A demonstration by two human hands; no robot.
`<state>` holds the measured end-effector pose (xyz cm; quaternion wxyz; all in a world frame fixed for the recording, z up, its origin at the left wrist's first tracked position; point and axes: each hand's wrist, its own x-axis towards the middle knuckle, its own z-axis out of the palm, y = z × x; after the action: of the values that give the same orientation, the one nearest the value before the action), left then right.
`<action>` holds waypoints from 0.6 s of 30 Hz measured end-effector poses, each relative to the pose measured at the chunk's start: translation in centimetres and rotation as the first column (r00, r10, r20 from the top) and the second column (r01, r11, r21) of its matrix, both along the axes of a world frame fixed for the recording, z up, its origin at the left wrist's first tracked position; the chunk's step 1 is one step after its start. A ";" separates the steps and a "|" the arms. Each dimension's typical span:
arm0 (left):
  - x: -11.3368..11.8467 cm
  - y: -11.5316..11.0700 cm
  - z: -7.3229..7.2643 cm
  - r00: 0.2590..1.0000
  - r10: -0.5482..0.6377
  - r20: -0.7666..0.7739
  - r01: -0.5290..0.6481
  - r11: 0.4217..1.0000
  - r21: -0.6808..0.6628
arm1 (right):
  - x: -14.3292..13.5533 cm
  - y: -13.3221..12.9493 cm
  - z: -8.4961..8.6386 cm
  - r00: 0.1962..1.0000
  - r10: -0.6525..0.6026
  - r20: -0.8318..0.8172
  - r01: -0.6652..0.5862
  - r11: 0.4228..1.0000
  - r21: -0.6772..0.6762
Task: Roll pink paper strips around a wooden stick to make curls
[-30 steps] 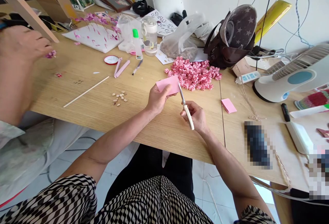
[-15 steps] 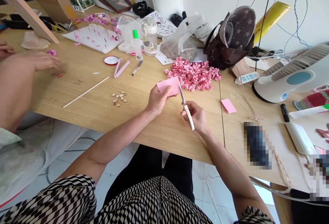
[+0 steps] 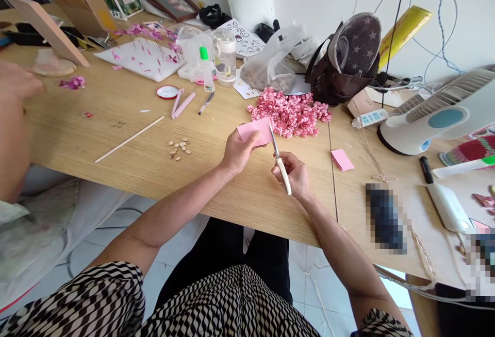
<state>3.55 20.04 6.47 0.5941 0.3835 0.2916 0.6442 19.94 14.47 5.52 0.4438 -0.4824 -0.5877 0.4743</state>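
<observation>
Pink paper [image 3: 255, 132] is pinched in my left hand [image 3: 237, 151], thumb on top. My right hand [image 3: 294, 174] is closed round the white handles of a pair of scissors [image 3: 283, 172], whose blades meet the paper's right edge. Just beyond the paper lies a heap of curled pink paper pieces [image 3: 288, 113]. To the right of my right hand a folded pink paper [image 3: 342, 160] rests on the table. Several small pale pieces [image 3: 180, 146] lie left of my left hand.
A thin stick [image 3: 129, 139], a glue bottle [image 3: 207, 69], a clear jug [image 3: 225, 59] and purple flowers on white foam [image 3: 143, 59] are to the left. A white fan [image 3: 429, 120] stands right. Another person's arm [image 3: 13, 125] reaches in at far left.
The other person's hand has moved left, uncovering a purple flower. My two hands, the paper and the scissors are almost unmoved; the view has shifted slightly.
</observation>
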 end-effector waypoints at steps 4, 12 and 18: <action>0.1 0.0 -0.1 1.000 0.006 -0.012 -0.006 1.000 0.002 | 0.0 0.0 -0.1 1.000 -0.012 0.001 0.012 1.000 0.000; 0.2 -0.2 0.1 1.000 0.000 0.019 0.000 1.000 0.013 | 0.0 -0.1 -0.4 1.000 0.000 -0.030 0.000 1.000 0.015; 0.3 -0.3 0.0 1.000 -0.013 -0.004 0.013 1.000 0.002 | 0.0 0.0 -0.3 1.000 -0.004 -0.021 0.004 1.000 0.006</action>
<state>3.85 19.69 6.46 0.5973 0.3873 0.2897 0.6398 19.99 14.46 5.24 0.4525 -0.4772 -0.5833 0.4768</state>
